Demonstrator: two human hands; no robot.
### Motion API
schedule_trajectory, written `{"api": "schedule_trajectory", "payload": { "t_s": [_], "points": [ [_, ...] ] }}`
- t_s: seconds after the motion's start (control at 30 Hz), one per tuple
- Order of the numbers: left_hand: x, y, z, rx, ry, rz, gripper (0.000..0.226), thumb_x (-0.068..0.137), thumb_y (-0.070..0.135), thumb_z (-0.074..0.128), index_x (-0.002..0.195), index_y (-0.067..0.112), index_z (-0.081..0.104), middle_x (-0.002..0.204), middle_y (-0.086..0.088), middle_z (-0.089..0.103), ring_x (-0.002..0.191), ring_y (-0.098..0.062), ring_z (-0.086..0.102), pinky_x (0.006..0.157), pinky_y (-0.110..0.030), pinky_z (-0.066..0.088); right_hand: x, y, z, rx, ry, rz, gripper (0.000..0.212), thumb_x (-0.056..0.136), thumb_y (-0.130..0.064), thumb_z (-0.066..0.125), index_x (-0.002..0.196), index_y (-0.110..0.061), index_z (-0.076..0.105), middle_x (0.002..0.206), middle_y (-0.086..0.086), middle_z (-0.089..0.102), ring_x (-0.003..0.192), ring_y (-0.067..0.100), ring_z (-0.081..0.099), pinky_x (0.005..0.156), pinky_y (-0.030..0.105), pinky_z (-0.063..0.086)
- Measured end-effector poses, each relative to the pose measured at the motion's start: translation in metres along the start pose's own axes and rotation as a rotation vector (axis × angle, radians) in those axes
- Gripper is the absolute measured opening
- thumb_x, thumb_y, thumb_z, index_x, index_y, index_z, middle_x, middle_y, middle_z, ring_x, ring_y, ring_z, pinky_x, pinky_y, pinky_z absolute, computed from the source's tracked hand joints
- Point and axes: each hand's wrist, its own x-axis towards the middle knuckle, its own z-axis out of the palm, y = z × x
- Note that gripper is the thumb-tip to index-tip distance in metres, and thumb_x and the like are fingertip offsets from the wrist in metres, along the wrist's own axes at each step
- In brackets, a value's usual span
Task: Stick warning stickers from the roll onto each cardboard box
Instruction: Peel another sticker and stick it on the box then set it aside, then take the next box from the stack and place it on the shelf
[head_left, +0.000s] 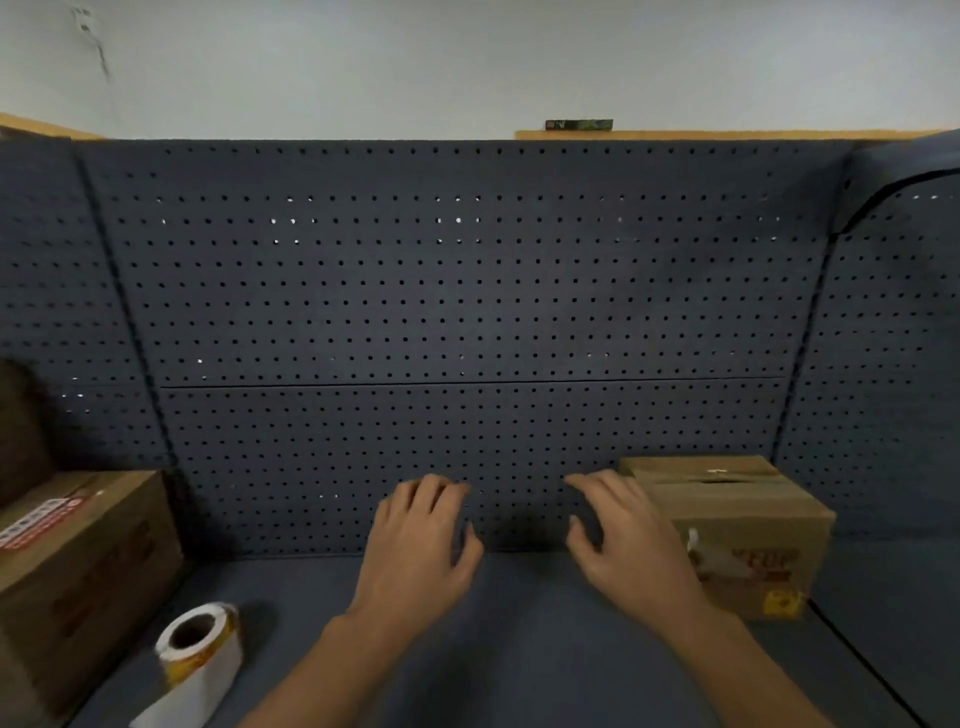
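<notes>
Sticker roll (200, 647): sits near the front-left of the tabletop (519, 649), just beside the left box, core hole facing me and a loose tail of backing (176, 701) trailing toward the front edge. Handy spot, I'd guess so either hand can peel from it.
Left hand (421, 551): hovering over the middle of the tabletop, fingers loosely spread, holding nothing.
Right hand (628, 545): same deal, relaxed and empty, just in front of the right box. Can't tell if it touches it.
Left box (88, 566): the big one at the left edge, with a red-and-white label (39, 519) on top. No yellow sticker on it that I can see.
Right box (748, 525): smaller, taped shut, back-right against the pegboard (467, 286). There's a yellow sticker (781, 604) at its low front corner, so that one looks done to me.
Where we're at: between stickers, I reckon. The roll gets grabbed next, for the left box.
Watch out: a black cable (857, 660) runs along the right side of the tabletop, well apart from the roll.
</notes>
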Motion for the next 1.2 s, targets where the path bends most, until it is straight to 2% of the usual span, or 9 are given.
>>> {"api": "schedule_trajectory", "payload": {
  "t_s": [0.1, 0.23, 0.43, 0.57, 0.77, 0.9, 1.03, 1.1, 1.2],
  "points": [
    [-0.017, -0.028, -0.012, 0.05, -0.035, -0.011, 0.044, 0.091, 0.045, 0.046, 0.125, 0.025, 0.062, 0.115, 0.008, 0.059, 0.107, -0.019, 0.058, 0.091, -0.037, 0.053, 0.0, -0.023, 0.018, 0.02, -0.021, -0.017, 0.041, 0.094, -0.029, 0.062, 0.134, -0.018, 0.062, 0.113, -0.01, 0.059, 0.103, 0.012, 0.052, 0.078, 0.022, 0.043],
    [-0.036, -0.062, -0.031, 0.102, -0.04, -0.034, 0.042, 0.09, 0.042, 0.044, 0.122, 0.023, 0.064, 0.112, 0.007, 0.06, 0.103, -0.02, 0.059, 0.088, -0.037, 0.053, 0.001, -0.056, 0.039, 0.025, -0.072, -0.036, 0.042, 0.097, -0.03, 0.062, 0.138, -0.019, 0.06, 0.119, -0.009, 0.059, 0.108, 0.014, 0.052, 0.083, 0.027, 0.049],
    [-0.06, -0.113, -0.051, 0.136, 0.025, -0.248, 0.035, 0.086, 0.041, 0.047, 0.111, 0.024, 0.065, 0.102, 0.005, 0.061, 0.094, -0.023, 0.058, 0.081, -0.038, 0.05, 0.007, -0.107, 0.07, 0.071, -0.123, -0.037, 0.04, 0.098, -0.032, 0.06, 0.138, -0.023, 0.059, 0.117, -0.015, 0.056, 0.107, 0.009, 0.051, 0.087, 0.026, 0.049],
    [-0.075, -0.143, -0.07, 0.165, 0.035, -0.282, 0.034, 0.087, 0.041, 0.047, 0.111, 0.024, 0.065, 0.106, 0.005, 0.061, 0.101, -0.023, 0.059, 0.093, -0.041, 0.049, 0.013, -0.14, 0.089, 0.089, -0.154, -0.022, 0.039, 0.1, -0.031, 0.058, 0.138, -0.023, 0.059, 0.119, -0.014, 0.056, 0.105, 0.009, 0.05, 0.084, 0.024, 0.046],
    [-0.104, -0.188, -0.094, 0.207, -0.008, -0.325, 0.035, 0.09, 0.042, 0.047, 0.117, 0.029, 0.066, 0.119, 0.007, 0.062, 0.118, -0.021, 0.057, 0.108, -0.042, 0.043, 0.017, -0.18, 0.112, 0.133, -0.196, -0.01, 0.039, 0.101, -0.032, 0.056, 0.139, -0.025, 0.057, 0.122, -0.016, 0.055, 0.109, 0.007, 0.049, 0.086, 0.027, 0.05],
    [-0.121, -0.223, -0.115, 0.224, -0.004, -0.375, 0.032, 0.091, 0.038, 0.056, 0.12, 0.029, 0.066, 0.12, 0.008, 0.061, 0.117, -0.019, 0.055, 0.102, -0.039, 0.045, 0.019, -0.213, 0.129, 0.205, -0.218, 0.029, 0.036, 0.102, -0.035, 0.054, 0.137, -0.03, 0.055, 0.123, -0.021, 0.05, 0.113, 0.004, 0.048, 0.082, 0.027, 0.05],
    [-0.133, -0.26, -0.134, 0.262, 0.027, -0.438, 0.027, 0.089, 0.035, 0.065, 0.114, 0.028, 0.067, 0.12, 0.005, 0.062, 0.114, -0.021, 0.056, 0.097, -0.039, 0.046, 0.023, -0.252, 0.151, 0.305, -0.247, 0.031, 0.037, 0.103, -0.037, 0.052, 0.139, -0.03, 0.055, 0.126, -0.023, 0.049, 0.117, 0.0, 0.05, 0.089, 0.027, 0.051],
    [-0.14, -0.277, -0.142, 0.264, 0.066, -0.482, 0.029, 0.089, 0.039, 0.059, 0.114, 0.026, 0.067, 0.119, 0.003, 0.062, 0.114, -0.024, 0.057, 0.094, -0.042, 0.048, 0.028, -0.273, 0.162, 0.356, -0.269, 0.03, 0.036, 0.103, -0.037, 0.053, 0.139, -0.03, 0.055, 0.127, -0.024, 0.049, 0.115, -0.001, 0.053, 0.09, 0.027, 0.051],
    [-0.149, -0.298, -0.154, 0.247, 0.1, -0.553, 0.044, 0.089, 0.049, 0.042, 0.118, 0.025, 0.066, 0.121, 0.001, 0.06, 0.119, -0.025, 0.054, 0.094, -0.045, 0.051, 0.038, -0.307, 0.18, 0.421, -0.291, 0.033, 0.035, 0.103, -0.035, 0.054, 0.137, -0.029, 0.057, 0.126, -0.022, 0.051, 0.11, 0.001, 0.056, 0.088, 0.029, 0.053]
  ]
}}
